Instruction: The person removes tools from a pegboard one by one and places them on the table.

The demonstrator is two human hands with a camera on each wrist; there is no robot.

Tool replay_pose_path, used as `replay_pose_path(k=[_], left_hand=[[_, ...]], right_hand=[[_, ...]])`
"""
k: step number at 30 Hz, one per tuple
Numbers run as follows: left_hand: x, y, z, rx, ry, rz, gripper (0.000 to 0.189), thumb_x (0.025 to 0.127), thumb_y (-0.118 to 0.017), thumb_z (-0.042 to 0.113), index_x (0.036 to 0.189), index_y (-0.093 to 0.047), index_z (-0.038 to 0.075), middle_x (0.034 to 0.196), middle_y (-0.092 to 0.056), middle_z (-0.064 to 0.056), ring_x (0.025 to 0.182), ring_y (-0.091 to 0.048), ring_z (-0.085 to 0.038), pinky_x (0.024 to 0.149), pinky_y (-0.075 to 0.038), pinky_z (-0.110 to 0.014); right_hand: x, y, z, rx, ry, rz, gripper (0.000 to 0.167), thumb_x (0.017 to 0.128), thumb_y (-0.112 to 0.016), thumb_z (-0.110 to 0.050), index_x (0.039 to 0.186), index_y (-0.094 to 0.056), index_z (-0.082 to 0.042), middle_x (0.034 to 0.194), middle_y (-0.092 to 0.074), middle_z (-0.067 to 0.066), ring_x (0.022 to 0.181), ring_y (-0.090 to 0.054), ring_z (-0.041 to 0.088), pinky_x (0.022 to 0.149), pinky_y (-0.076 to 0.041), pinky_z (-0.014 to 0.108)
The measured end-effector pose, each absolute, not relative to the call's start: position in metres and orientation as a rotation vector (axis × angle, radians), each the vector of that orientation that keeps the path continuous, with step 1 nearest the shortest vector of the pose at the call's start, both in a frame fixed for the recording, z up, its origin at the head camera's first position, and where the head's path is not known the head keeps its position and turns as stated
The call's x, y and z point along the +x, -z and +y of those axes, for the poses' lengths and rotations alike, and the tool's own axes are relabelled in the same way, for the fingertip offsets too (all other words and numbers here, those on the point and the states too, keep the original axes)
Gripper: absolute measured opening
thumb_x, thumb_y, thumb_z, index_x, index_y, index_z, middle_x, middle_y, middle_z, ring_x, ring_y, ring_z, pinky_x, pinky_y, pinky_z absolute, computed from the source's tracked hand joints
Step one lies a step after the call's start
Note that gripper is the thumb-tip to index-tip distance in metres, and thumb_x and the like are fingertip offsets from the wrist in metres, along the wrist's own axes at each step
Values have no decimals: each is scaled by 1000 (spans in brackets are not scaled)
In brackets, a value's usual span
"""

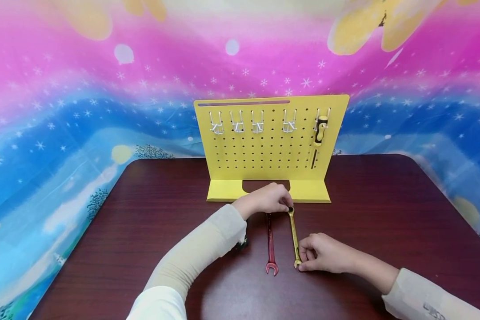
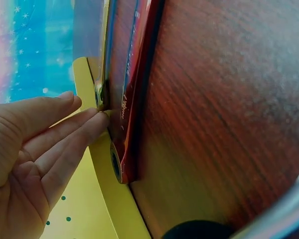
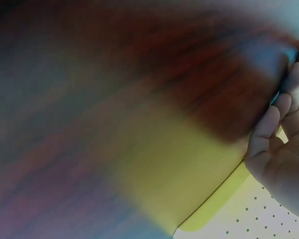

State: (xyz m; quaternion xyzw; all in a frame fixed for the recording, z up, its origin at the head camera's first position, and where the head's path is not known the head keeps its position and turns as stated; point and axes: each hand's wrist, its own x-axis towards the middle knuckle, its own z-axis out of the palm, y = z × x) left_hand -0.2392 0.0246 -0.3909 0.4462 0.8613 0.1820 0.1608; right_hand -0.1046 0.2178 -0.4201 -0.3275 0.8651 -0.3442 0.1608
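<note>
A gold combination wrench (image 1: 294, 235) lies lengthwise on the dark table. At its far, ring end is my left hand (image 1: 270, 198), whose fairly straight fingertips touch it; in the left wrist view the thumb (image 2: 65, 102) stands a little apart from the wrench. My right hand (image 1: 330, 254) has thumb and index finger at the near, open end, pinching it with the other fingers curled. Left of the gold wrench lies a red wrench (image 1: 271, 244), its open end nearest me. Its ring end (image 2: 118, 162) shows by the pegboard base in the left wrist view.
Behind the hands stands a yellow pegboard (image 1: 264, 155) with several white metal hooks (image 1: 258, 122). A yellow-and-black screwdriver (image 1: 321, 131) hangs at its right. A dark thing (image 1: 242, 243) peeks out beside the left sleeve. A printed cloth (image 1: 84, 115) hangs around the table (image 1: 164, 191).
</note>
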Motion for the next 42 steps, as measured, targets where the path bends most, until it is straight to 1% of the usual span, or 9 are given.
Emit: replay_pose_path(k=[6, 10, 15, 20, 26, 31, 34, 40, 42], left_hand=[[-241, 388, 23, 1291, -509, 2472, 18, 96, -65, 13, 110, -76, 11, 106, -76, 2, 99, -70, -4, 85, -52, -12], [-242, 382, 22, 1289, -537, 2471, 19, 96, -65, 13, 112, -75, 8, 110, -75, -1, 102, -70, -8, 88, -52, -14], [-244, 372, 20, 1317, -571, 2473, 23, 98, -63, 12, 117, -72, 5, 114, -74, -5, 104, -69, -12, 90, -52, -16], [-245, 358, 17, 1321, -649, 2471, 25, 99, -61, 11, 120, -70, 1, 117, -73, -9, 105, -70, -15, 91, -53, -16], [-249, 333, 22, 1368, -647, 2502, 26, 99, -60, 12, 121, -69, 2, 116, -73, -8, 103, -70, -13, 88, -53, -14], [-248, 309, 30, 1443, -634, 2520, 26, 100, -58, 12, 123, -69, 4, 118, -73, -6, 104, -69, -10, 90, -52, -12], [-247, 294, 34, 1467, -645, 2526, 27, 101, -57, 12, 124, -68, 4, 120, -72, -6, 105, -68, -10, 90, -51, -10], [-250, 264, 34, 1469, -752, 2554, 28, 101, -57, 13, 126, -67, 4, 122, -71, -8, 105, -68, -11, 87, -51, -9], [-253, 256, 33, 1463, -787, 2573, 28, 101, -57, 14, 125, -67, 6, 121, -72, -7, 104, -68, -10, 88, -52, -11]], right_hand=[[-104, 418, 221, -921, 1022, 2456, 20, 83, -79, -20, 73, -62, -18, 58, -49, -14, 52, -41, -6, 48, -38, 14], [-107, 415, 227, -901, 1052, 2463, 16, 84, -77, -16, 76, -63, -17, 63, -54, -14, 56, -45, -5, 50, -42, 16], [-114, 413, 239, -879, 1069, 2496, 12, 87, -76, -17, 80, -65, -18, 68, -58, -13, 62, -50, -3, 55, -46, 19], [-121, 408, 249, -826, 1091, 2522, 8, 90, -73, -19, 85, -68, -17, 72, -61, -10, 63, -52, -1, 56, -47, 20], [-134, 399, 260, -725, 1081, 2632, 6, 92, -72, -19, 90, -70, -14, 78, -67, -5, 64, -53, 0, 55, -48, 22], [-145, 391, 268, -636, 1085, 2760, 6, 92, -71, -18, 91, -71, -12, 81, -68, -4, 70, -55, 1, 61, -48, 23], [-152, 387, 272, -566, 1101, 2820, 7, 92, -70, -16, 93, -71, -10, 84, -69, -1, 73, -57, 2, 63, -49, 24], [-167, 385, 278, -460, 1099, 2905, 15, 94, -68, -17, 100, -72, -5, 92, -72, 4, 80, -60, 2, 68, -51, 24], [-172, 386, 279, -424, 1106, 2909, 17, 95, -68, -19, 103, -72, -4, 94, -73, 7, 81, -61, 5, 68, -51, 24]])
